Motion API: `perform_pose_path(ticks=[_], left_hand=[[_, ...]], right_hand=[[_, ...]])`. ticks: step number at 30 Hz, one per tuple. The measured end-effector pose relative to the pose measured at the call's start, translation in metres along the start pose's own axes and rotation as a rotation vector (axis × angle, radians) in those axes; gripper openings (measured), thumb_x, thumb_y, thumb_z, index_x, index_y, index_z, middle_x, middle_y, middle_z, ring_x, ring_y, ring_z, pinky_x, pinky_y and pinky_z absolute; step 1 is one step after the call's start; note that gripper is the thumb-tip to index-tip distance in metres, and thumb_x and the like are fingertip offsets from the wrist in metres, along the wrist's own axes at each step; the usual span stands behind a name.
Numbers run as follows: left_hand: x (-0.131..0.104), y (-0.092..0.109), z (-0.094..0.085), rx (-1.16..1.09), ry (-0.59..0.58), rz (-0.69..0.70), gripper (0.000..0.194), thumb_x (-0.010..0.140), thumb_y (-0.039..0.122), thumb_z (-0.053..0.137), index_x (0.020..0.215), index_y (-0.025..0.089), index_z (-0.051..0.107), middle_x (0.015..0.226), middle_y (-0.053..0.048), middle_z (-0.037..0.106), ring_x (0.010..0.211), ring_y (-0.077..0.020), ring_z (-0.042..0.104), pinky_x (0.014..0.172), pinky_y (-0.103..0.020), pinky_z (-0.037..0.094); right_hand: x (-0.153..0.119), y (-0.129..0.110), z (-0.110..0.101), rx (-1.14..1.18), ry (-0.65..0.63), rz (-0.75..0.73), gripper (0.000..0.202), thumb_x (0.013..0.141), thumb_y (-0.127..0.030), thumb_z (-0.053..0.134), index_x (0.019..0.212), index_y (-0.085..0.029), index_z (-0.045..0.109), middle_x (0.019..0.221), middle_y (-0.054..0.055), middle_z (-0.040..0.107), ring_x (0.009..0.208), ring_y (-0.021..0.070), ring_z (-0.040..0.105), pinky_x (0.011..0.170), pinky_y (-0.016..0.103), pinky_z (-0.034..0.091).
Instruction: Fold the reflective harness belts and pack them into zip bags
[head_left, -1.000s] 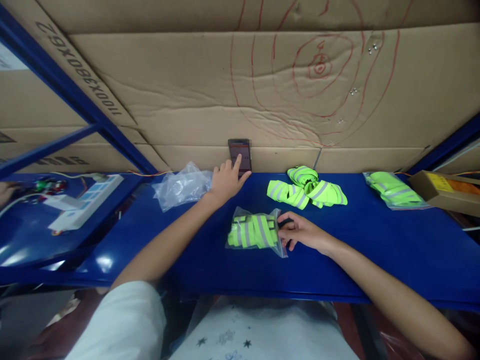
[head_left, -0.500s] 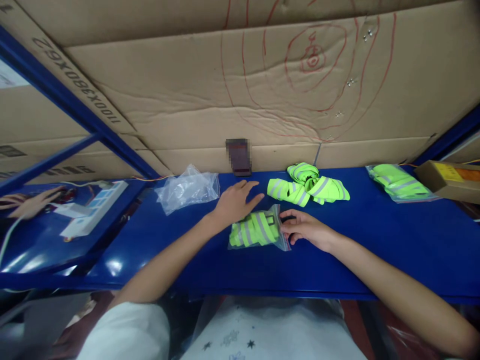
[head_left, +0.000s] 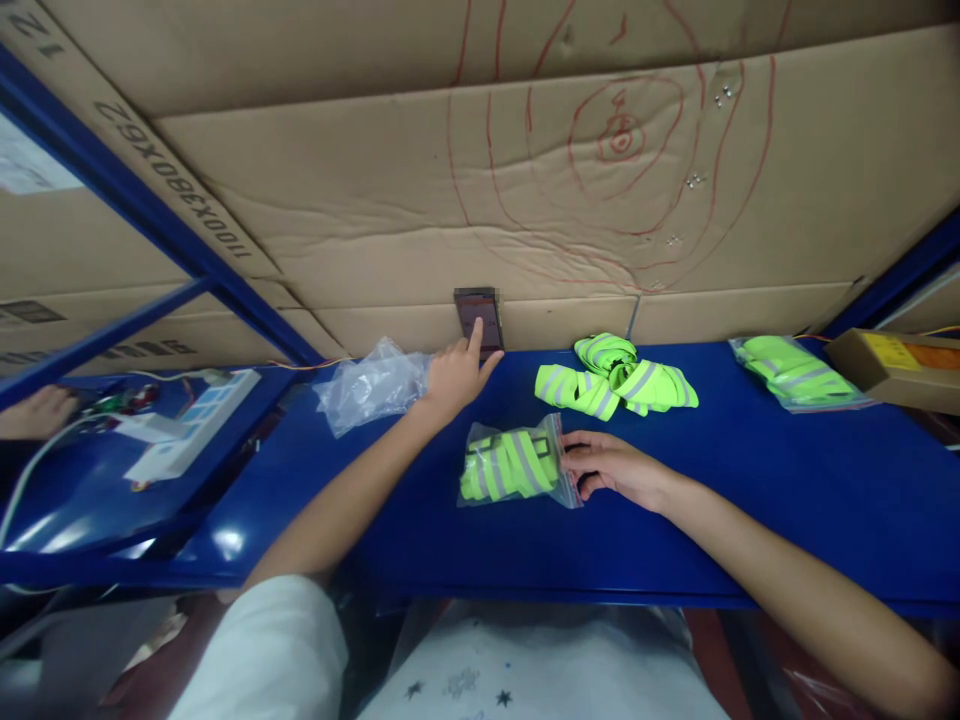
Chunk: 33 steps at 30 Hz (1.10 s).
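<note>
My left hand [head_left: 457, 374] reaches toward the phone [head_left: 480, 315] that leans on the cardboard. Its index finger points onto the screen, the thumb is spread out, and nothing is held. A clear zip bag [head_left: 510, 467] with a folded yellow-green reflective strap inside lies flat on the blue table. At the bag's zip end, my right hand [head_left: 611, 468] has its curled fingers on the edge. Behind it sit loose rolled reflective straps [head_left: 615, 380]. Just left of my left hand is a heap of clear plastic bags [head_left: 371, 385].
Another bagged strap [head_left: 799, 372] lies at the right beside a cardboard box [head_left: 900, 370]. A cardboard wall [head_left: 360, 240] with red rings closes off the back. On the left, past a blue frame post, are a white power strip [head_left: 199, 425] and another person's hand [head_left: 41, 412].
My left hand has moved up and away from above the bagged strap, and its index finger now points onto the phone screen. The right hand stays at the bag's zip end.
</note>
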<state>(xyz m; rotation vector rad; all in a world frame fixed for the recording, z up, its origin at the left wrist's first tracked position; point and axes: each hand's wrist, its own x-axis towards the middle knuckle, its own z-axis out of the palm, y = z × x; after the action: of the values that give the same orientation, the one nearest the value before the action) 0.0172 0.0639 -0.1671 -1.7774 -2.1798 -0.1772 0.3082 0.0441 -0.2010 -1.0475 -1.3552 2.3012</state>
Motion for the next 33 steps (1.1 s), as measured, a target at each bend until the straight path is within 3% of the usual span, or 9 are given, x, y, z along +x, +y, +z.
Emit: perform_pose_path(ticks=[6,11,14,17,20,22,24,28,33], left_hand=[[0.007,-0.004,0.015,-0.013,-0.028,-0.032,0.08,0.106,0.065,0.03,0.166,0.013,0.028,0.12,-0.024,0.073,0.109,-0.0386,0.071,0.09,-0.044,0.053],[0.001,-0.005,0.012,-0.073,-0.03,-0.029,0.08,0.106,0.063,0.033,0.168,0.014,0.022,0.124,-0.024,0.071,0.11,-0.0411,0.071,0.09,-0.047,0.053],[-0.014,-0.004,0.001,-0.139,-0.041,0.001,0.076,0.107,0.059,0.036,0.165,0.011,0.03,0.121,-0.024,0.072,0.108,-0.0401,0.072,0.089,-0.046,0.053],[-0.041,0.006,-0.019,-0.253,-0.085,0.111,0.061,0.108,0.053,0.041,0.154,0.014,0.048,0.114,-0.016,0.075,0.099,-0.0293,0.074,0.084,-0.037,0.053],[-0.076,0.028,-0.043,-0.381,-0.151,0.293,0.037,0.107,0.049,0.047,0.12,0.024,0.072,0.102,-0.003,0.075,0.087,-0.0162,0.072,0.077,-0.026,0.049],[-0.096,0.048,-0.055,-0.442,-0.172,0.387,0.037,0.106,0.049,0.05,0.095,0.022,0.073,0.091,-0.001,0.073,0.08,-0.0141,0.069,0.071,-0.026,0.046],[-0.108,0.066,-0.062,-0.472,-0.176,0.447,0.042,0.102,0.055,0.055,0.085,0.019,0.068,0.084,-0.002,0.071,0.074,-0.0157,0.067,0.065,-0.028,0.041],[-0.11,0.08,-0.07,-0.45,-0.225,0.401,0.05,0.093,0.066,0.065,0.08,0.018,0.064,0.082,-0.003,0.068,0.072,-0.0183,0.064,0.061,-0.029,0.032],[-0.105,0.059,-0.076,-0.684,-0.489,0.368,0.033,0.092,0.049,0.072,0.079,0.019,0.068,0.079,0.002,0.066,0.07,-0.0134,0.059,0.061,-0.026,0.031]], right_hand=[[-0.002,-0.003,0.002,-0.01,-0.001,0.009,0.052,0.075,-0.028,0.086,0.119,-0.013,0.064,0.083,0.003,0.069,0.07,0.0133,0.065,0.055,0.024,0.058],[0.0,-0.002,0.001,-0.017,-0.003,0.007,0.057,0.072,-0.033,0.09,0.118,-0.014,0.064,0.083,0.002,0.068,0.071,0.0133,0.064,0.055,0.024,0.058],[0.001,-0.001,-0.001,-0.022,-0.027,-0.003,0.056,0.069,-0.041,0.093,0.11,-0.014,0.067,0.082,0.002,0.067,0.07,0.0123,0.063,0.055,0.024,0.057],[0.001,0.0,-0.002,-0.031,-0.047,-0.006,0.054,0.068,-0.05,0.093,0.1,-0.013,0.069,0.08,0.003,0.068,0.069,0.0115,0.064,0.057,0.023,0.057],[0.0,-0.001,0.0,-0.041,-0.051,-0.023,0.055,0.066,-0.052,0.094,0.094,-0.013,0.069,0.078,0.004,0.07,0.068,0.0122,0.066,0.057,0.023,0.055],[0.0,-0.001,0.003,-0.052,-0.05,-0.064,0.053,0.064,-0.052,0.095,0.087,-0.013,0.069,0.075,0.003,0.069,0.067,0.0121,0.066,0.056,0.021,0.052],[-0.001,0.001,0.006,-0.061,-0.043,-0.117,0.05,0.063,-0.052,0.095,0.081,-0.013,0.068,0.073,0.002,0.069,0.065,0.0105,0.064,0.055,0.02,0.049],[-0.001,0.006,0.011,-0.081,-0.034,-0.251,0.047,0.072,-0.056,0.089,0.079,-0.015,0.067,0.075,0.001,0.069,0.059,0.0081,0.059,0.055,0.022,0.048],[0.0,0.015,0.018,-0.099,-0.094,-0.307,0.048,0.073,-0.058,0.089,0.08,-0.016,0.067,0.069,0.002,0.069,0.063,0.0121,0.063,0.058,0.024,0.049]])
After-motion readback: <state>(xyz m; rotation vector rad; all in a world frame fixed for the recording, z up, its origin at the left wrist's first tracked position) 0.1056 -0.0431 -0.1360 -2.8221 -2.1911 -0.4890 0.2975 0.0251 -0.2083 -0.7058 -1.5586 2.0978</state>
